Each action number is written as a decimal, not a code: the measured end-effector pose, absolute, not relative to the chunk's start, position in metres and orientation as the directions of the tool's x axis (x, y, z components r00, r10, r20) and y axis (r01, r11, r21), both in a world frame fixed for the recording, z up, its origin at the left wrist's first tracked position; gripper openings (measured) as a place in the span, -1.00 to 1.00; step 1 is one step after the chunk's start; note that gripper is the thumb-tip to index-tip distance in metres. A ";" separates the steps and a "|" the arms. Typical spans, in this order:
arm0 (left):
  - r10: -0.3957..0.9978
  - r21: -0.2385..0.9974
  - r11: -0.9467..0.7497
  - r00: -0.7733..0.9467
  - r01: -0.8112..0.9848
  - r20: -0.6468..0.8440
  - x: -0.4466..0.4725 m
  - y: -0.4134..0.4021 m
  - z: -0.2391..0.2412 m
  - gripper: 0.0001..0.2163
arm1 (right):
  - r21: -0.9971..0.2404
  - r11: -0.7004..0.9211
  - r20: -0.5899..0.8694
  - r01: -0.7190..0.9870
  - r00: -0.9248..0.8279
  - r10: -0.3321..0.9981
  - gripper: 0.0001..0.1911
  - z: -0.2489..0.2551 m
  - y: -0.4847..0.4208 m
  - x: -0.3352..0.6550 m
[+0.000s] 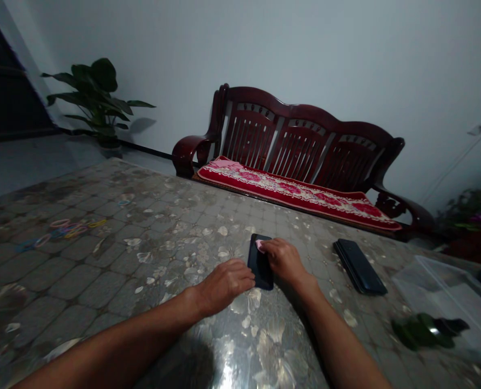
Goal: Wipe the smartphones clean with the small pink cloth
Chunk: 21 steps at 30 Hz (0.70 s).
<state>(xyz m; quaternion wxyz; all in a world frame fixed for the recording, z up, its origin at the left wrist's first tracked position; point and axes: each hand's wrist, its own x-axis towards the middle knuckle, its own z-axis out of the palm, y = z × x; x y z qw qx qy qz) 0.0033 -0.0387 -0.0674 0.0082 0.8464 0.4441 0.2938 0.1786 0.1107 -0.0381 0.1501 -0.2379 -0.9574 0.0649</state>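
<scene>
A dark phone [260,265] lies flat on the glossy patterned table [151,254]. My left hand [225,284] rests at its left edge, fingers curled against the phone's side. My right hand [283,259] lies over the phone's right side, pinching a small pink cloth or pad [260,246] against the upper part of the screen.
A second dark phone or stack of phones [359,266] lies to the right. A clear plastic container [442,292] and a green-and-black object [426,329] sit at the far right. Coloured rubber bands [68,229] lie at the left. A wooden bench [297,156] stands behind the table.
</scene>
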 end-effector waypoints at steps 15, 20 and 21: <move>0.722 0.202 -0.606 0.425 0.770 0.546 0.004 -0.038 -0.071 -0.79 | -0.148 0.900 0.259 0.410 -0.862 0.436 -0.66 -0.039 0.106 0.177; 0.711 0.090 -0.587 0.458 0.805 0.534 0.004 -0.037 -0.075 -0.79 | -0.112 0.838 0.279 0.534 -0.792 0.543 -0.66 -0.043 0.119 0.163; 0.709 0.083 -0.586 0.460 0.806 0.535 0.004 -0.036 -0.075 -0.79 | -0.112 0.838 0.289 0.533 -0.790 0.541 -0.67 -0.044 0.121 0.160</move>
